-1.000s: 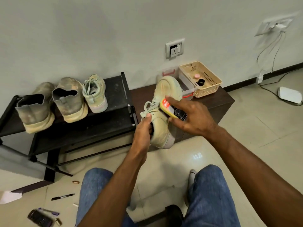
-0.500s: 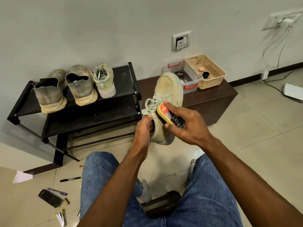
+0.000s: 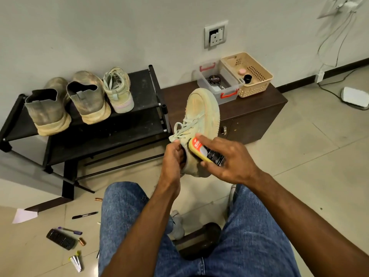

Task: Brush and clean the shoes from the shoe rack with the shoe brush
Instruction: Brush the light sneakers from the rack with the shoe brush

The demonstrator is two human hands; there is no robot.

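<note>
A pale yellow-green sneaker (image 3: pixel 201 114) is held up in front of my knees, toe pointing away and up. My left hand (image 3: pixel 173 158) grips it at the heel opening, fingers curled into the collar. My right hand (image 3: pixel 229 158) holds the shoe brush (image 3: pixel 203 150), yellow-edged with a red label and black bristles, pressed against the sneaker's side. On the black shoe rack (image 3: pixel 139 124) at the left stand its matching sneaker (image 3: pixel 118 90) and two dusty grey boots (image 3: pixel 65 100).
A dark low cabinet (image 3: pixel 249 116) beside the rack carries a clear box with a polish tin (image 3: pixel 217 82) and a beige basket (image 3: pixel 249 76). Pens, batteries and a remote (image 3: pixel 60 238) lie on the tiled floor at the left. A dark stool (image 3: pixel 199 238) sits between my legs.
The view has tilted down and shifted, so rack and cabinet sit higher and farther. The brush has slid slightly down the sneaker's side toward the heel; my left hand's grip is unchanged.
</note>
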